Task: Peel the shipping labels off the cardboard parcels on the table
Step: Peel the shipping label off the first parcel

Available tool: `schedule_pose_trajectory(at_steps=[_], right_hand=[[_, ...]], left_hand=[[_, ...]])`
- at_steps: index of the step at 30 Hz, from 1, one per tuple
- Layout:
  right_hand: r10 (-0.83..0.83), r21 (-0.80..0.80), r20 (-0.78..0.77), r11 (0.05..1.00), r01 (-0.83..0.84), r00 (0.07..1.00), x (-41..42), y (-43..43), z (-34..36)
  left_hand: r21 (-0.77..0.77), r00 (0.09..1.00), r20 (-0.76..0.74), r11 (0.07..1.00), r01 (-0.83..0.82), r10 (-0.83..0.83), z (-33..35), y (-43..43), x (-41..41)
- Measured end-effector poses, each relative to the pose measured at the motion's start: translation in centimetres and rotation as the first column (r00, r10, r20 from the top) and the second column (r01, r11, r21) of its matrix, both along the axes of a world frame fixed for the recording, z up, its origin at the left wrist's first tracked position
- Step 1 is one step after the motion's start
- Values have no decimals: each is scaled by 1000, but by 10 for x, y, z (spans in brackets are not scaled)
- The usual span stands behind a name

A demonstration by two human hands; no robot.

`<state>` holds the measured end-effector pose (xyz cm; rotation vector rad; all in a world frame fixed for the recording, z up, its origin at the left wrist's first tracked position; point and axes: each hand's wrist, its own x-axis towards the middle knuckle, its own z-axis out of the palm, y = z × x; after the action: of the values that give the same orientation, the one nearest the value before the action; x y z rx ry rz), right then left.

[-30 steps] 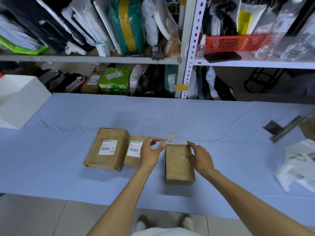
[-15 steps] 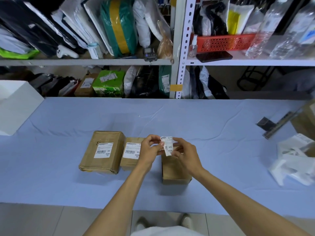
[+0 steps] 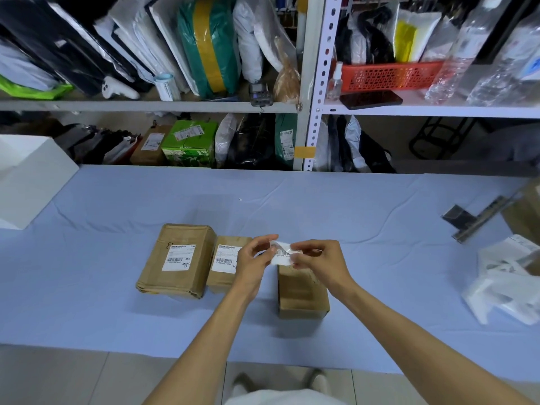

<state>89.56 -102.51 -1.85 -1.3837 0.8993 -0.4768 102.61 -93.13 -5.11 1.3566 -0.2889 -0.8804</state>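
Observation:
Three cardboard parcels lie on the blue-covered table (image 3: pixel 380 287). The large left parcel (image 3: pixel 178 258) carries a white shipping label (image 3: pixel 178 257). The middle parcel (image 3: pixel 226 266) also bears a label (image 3: pixel 226 258), partly hidden by my left hand. The right parcel (image 3: pixel 302 293) shows a bare brown top. Above it, my left hand (image 3: pixel 254 260) and my right hand (image 3: pixel 318 258) both pinch a peeled white label (image 3: pixel 282 254), which is folded and crumpled between the fingertips.
A white box (image 3: pixel 26 176) stands at the table's left end. Crumpled white plastic (image 3: pixel 508 282) and a metal bar (image 3: pixel 482 217) lie at the right, beside a brown carton (image 3: pixel 526 211). Stocked shelves (image 3: pixel 292 108) rise behind the table's far edge.
The label came away from the right parcel in my left hand. My right hand left the parcel and rose to pinch the label too; the label is now folded between both hands.

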Motion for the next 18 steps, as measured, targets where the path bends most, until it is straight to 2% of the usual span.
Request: schedule_pose_trajectory(at_steps=[3, 6, 13, 18], right_hand=[[64, -37, -62, 997, -67, 996, -1, -1, -3], [19, -74, -51, 997, -22, 999, -1, -3, -8], [-35, -164, -82, 986, 21, 996, 2, -3, -10], [-81, -110, 20, 990, 83, 996, 3, 5, -10]], left_hand=[[-13, 996, -82, 1000, 28, -29, 2, 1, 2], [-3, 993, -55, 994, 105, -105, 6, 4, 1], [119, 975, 194, 989, 84, -106, 12, -3, -10], [187, 938, 336, 982, 18, -81, 15, -13, -8]])
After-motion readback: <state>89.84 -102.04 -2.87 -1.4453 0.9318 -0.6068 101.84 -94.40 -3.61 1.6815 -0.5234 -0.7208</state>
